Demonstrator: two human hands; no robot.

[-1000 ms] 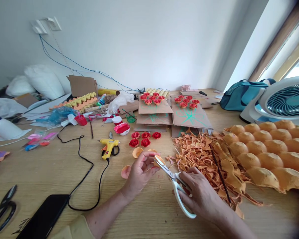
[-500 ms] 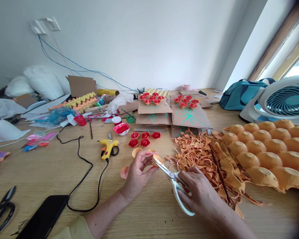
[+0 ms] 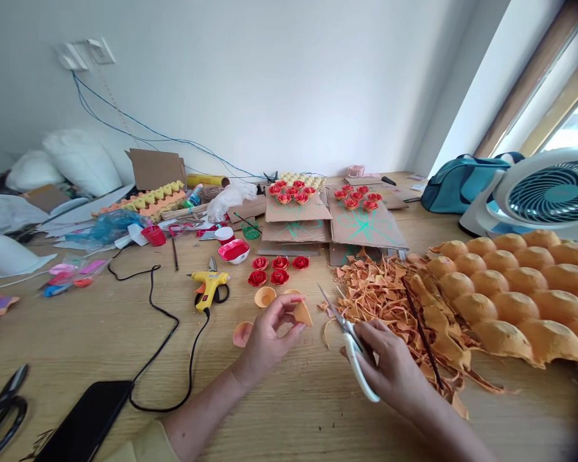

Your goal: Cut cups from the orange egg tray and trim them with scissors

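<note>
Between its thumb and fingers, my left hand [image 3: 273, 330] pinches an orange egg-carton cup piece [image 3: 302, 314] above the table. My right hand [image 3: 390, 359] grips white-handled scissors [image 3: 351, 340] by the loops, their blades pointing up and left, apart from the piece. Behind the left hand lies another orange cup [image 3: 265, 296], and a pinkish cup [image 3: 242, 333] sits beside the wrist. Several red paper roses [image 3: 279, 276] stand in two rows beyond. A heap of orange carton scraps [image 3: 376, 295] spreads to the right of the scissors.
A yellow glue gun [image 3: 209, 287] with a black cord lies left of the roses. Orange egg trays [image 3: 510, 285] and a fan [image 3: 553, 192] fill the right. A phone [image 3: 84, 420] and black scissors [image 3: 2, 407] are front left. Cardboard sheets [image 3: 366, 224] bear more roses.
The scissors have come away from the cup piece, moving right with my right hand. In my left hand the piece has turned and now shows a pointed side.
</note>
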